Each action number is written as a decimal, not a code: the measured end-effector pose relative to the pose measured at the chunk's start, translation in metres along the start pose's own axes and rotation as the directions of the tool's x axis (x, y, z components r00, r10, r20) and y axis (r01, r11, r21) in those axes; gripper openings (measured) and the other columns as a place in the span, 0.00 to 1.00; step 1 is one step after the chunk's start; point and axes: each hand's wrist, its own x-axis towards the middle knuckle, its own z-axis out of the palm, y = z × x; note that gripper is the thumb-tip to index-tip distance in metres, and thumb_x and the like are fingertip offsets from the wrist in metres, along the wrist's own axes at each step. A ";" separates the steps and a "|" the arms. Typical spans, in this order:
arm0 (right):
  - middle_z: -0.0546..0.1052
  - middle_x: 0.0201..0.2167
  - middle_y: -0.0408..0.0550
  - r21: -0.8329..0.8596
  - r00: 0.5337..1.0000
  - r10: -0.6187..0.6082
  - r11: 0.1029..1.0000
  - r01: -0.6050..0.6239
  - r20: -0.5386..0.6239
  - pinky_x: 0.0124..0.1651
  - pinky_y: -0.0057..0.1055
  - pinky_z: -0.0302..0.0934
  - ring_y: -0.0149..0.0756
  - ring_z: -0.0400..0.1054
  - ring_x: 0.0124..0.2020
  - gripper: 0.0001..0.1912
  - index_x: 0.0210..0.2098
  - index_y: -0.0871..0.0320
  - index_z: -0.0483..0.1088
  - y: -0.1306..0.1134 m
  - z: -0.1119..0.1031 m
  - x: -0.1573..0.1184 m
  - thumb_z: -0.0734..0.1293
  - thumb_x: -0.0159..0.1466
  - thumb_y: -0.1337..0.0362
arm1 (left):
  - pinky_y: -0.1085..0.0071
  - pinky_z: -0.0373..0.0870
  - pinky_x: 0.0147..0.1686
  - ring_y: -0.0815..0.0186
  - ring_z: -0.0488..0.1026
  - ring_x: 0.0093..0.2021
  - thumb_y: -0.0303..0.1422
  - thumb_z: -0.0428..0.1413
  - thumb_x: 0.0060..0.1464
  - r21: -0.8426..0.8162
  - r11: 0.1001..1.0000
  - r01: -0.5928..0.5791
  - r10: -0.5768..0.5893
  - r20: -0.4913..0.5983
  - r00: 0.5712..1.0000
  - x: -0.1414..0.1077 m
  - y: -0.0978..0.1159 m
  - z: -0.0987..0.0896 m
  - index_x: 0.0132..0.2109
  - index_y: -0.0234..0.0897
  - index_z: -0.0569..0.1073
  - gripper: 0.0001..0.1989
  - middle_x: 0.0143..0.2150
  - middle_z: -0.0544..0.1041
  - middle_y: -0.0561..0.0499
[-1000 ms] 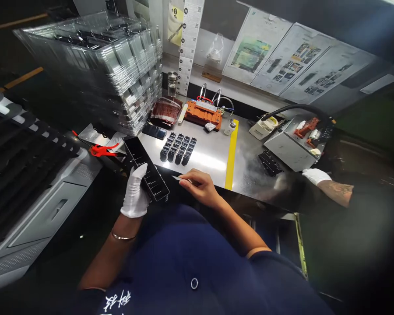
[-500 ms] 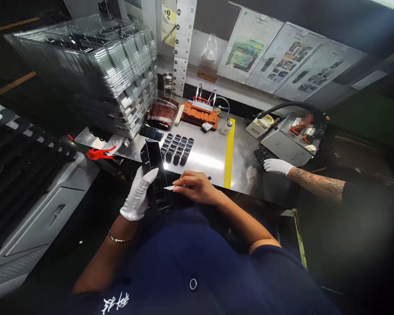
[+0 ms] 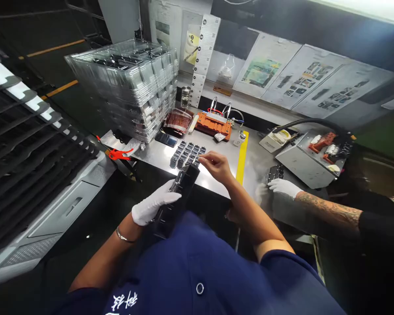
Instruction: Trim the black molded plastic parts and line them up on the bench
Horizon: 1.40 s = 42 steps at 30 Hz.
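My left hand (image 3: pixel 156 203), in a white glove, grips a long black plastic part (image 3: pixel 188 180) that tilts up toward the bench, with the thumb laid along it. My bare right hand (image 3: pixel 218 167) is just past the part's upper end. Its thumb and fingers are pinched together; what they hold, if anything, is too small to make out. Beside those fingertips, several rows of small black pieces (image 3: pixel 186 154) lie on the metal bench (image 3: pixel 213 178).
Stacked clear trays (image 3: pixel 134 96) rise at the left beside a phone (image 3: pixel 166 139). An orange fixture (image 3: pixel 213 124) stands at the back. Right of the yellow tape (image 3: pixel 242 159), a co-worker's gloved hand (image 3: pixel 285 187) touches a black part by a grey machine (image 3: pixel 310 159).
My right hand has moved up and right, from beside the part to the small pieces; the white sliver it pinched no longer shows clearly. The long part has turned, and the view has shifted.
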 end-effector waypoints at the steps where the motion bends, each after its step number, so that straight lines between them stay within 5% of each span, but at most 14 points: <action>1: 0.76 0.26 0.48 -0.003 0.999 -0.023 1.000 0.024 0.022 0.30 0.31 0.59 0.31 0.64 0.25 0.21 0.33 0.56 0.81 -0.003 -0.003 -0.001 0.68 0.63 0.44 | 0.71 0.67 0.26 0.66 0.71 0.27 0.46 0.65 0.47 -0.042 0.998 0.053 -0.052 0.036 0.998 -0.001 0.001 -0.007 0.43 0.36 0.76 0.21 0.30 0.76 0.49; 4: 0.76 0.26 0.46 -0.032 0.978 -0.109 0.993 0.117 0.180 0.30 0.30 0.60 0.30 0.64 0.24 0.17 0.34 0.55 0.80 -0.014 -0.011 -0.003 0.69 0.64 0.48 | 0.72 0.62 0.17 0.67 0.68 0.19 0.52 0.57 0.51 -0.137 0.964 0.227 -0.208 0.144 0.968 -0.004 -0.001 -0.029 0.37 0.31 0.78 0.25 0.23 0.73 0.48; 8: 0.78 0.29 0.47 -0.049 0.874 -0.164 0.977 0.209 0.457 0.32 0.30 0.62 0.30 0.66 0.26 0.15 0.36 0.55 0.81 -0.028 -0.022 0.002 0.68 0.65 0.50 | 0.72 0.61 0.15 0.66 0.68 0.18 0.54 0.54 0.52 -0.140 0.937 0.320 -0.288 0.210 0.934 -0.008 -0.007 -0.043 0.37 0.29 0.79 0.28 0.22 0.73 0.46; 11: 0.79 0.30 0.48 -0.059 0.806 -0.164 0.969 0.238 0.569 0.34 0.31 0.63 0.31 0.68 0.28 0.16 0.37 0.54 0.81 -0.033 -0.029 0.009 0.67 0.66 0.51 | 0.73 0.61 0.14 0.66 0.68 0.17 0.54 0.56 0.50 -0.096 0.935 0.341 -0.313 0.225 0.923 -0.012 -0.008 -0.040 0.37 0.29 0.80 0.28 0.20 0.73 0.46; 16: 0.79 0.31 0.46 -0.087 0.710 -0.154 0.953 0.290 0.687 0.36 0.30 0.62 0.32 0.71 0.32 0.15 0.37 0.53 0.82 -0.040 -0.034 0.016 0.67 0.66 0.51 | 0.74 0.64 0.15 0.67 0.69 0.19 0.48 0.62 0.49 -0.086 0.962 0.257 -0.245 0.130 0.961 -0.019 -0.003 -0.026 0.35 0.34 0.78 0.19 0.27 0.78 0.46; 20: 0.79 0.30 0.46 -0.088 0.681 -0.137 0.954 0.285 0.719 0.37 0.30 0.61 0.32 0.71 0.32 0.15 0.36 0.52 0.82 -0.041 -0.033 0.019 0.68 0.65 0.50 | 0.75 0.64 0.14 0.68 0.69 0.18 0.48 0.62 0.48 -0.011 0.953 0.304 -0.298 0.171 0.939 -0.019 -0.002 -0.024 0.35 0.35 0.77 0.19 0.26 0.77 0.48; 26: 0.79 0.29 0.47 0.072 0.757 -0.178 0.982 0.172 0.629 0.38 0.33 0.65 0.33 0.72 0.32 0.19 0.34 0.53 0.82 -0.027 -0.024 0.016 0.69 0.62 0.45 | 0.75 0.62 0.15 0.70 0.65 0.17 0.54 0.55 0.52 -0.022 0.921 0.389 -0.370 0.258 0.892 -0.018 -0.013 -0.023 0.34 0.30 0.78 0.28 0.21 0.72 0.48; 29: 0.79 0.28 0.47 0.178 0.877 -0.115 0.983 0.035 0.466 0.34 0.32 0.66 0.33 0.72 0.29 0.21 0.30 0.54 0.82 -0.016 -0.010 0.008 0.71 0.59 0.43 | 0.74 0.61 0.14 0.71 0.66 0.19 0.54 0.53 0.52 -0.155 0.931 0.329 -0.283 0.260 0.923 -0.015 -0.019 -0.017 0.35 0.30 0.76 0.27 0.30 0.75 0.45; 31: 0.78 0.25 0.46 0.224 0.970 0.028 0.971 -0.084 0.242 0.29 0.29 0.65 0.31 0.70 0.26 0.23 0.30 0.55 0.81 -0.010 0.001 0.001 0.72 0.57 0.41 | 0.73 0.63 0.15 0.70 0.67 0.19 0.53 0.54 0.52 -0.162 0.939 0.304 -0.257 0.260 0.931 -0.010 -0.019 -0.014 0.35 0.30 0.74 0.26 0.31 0.75 0.45; 34: 0.75 0.21 0.44 0.204 0.983 0.165 0.963 -0.178 0.079 0.23 0.26 0.60 0.27 0.64 0.20 0.27 0.28 0.58 0.78 -0.008 0.013 -0.007 0.69 0.58 0.38 | 0.72 0.65 0.18 0.68 0.70 0.20 0.47 0.59 0.50 -0.125 0.973 0.196 -0.176 0.155 0.972 -0.001 -0.017 -0.013 0.43 0.35 0.71 0.21 0.31 0.75 0.50; 42: 0.72 0.20 0.45 -0.174 0.981 0.068 0.984 -0.036 0.184 0.29 0.27 0.56 0.28 0.63 0.22 0.30 0.29 0.60 0.75 -0.031 0.021 -0.017 0.57 0.70 0.43 | 0.73 0.67 0.27 0.70 0.69 0.27 0.45 0.60 0.54 0.068 0.997 0.035 -0.033 -0.039 0.999 -0.003 -0.013 -0.009 0.52 0.39 0.68 0.23 0.34 0.74 0.52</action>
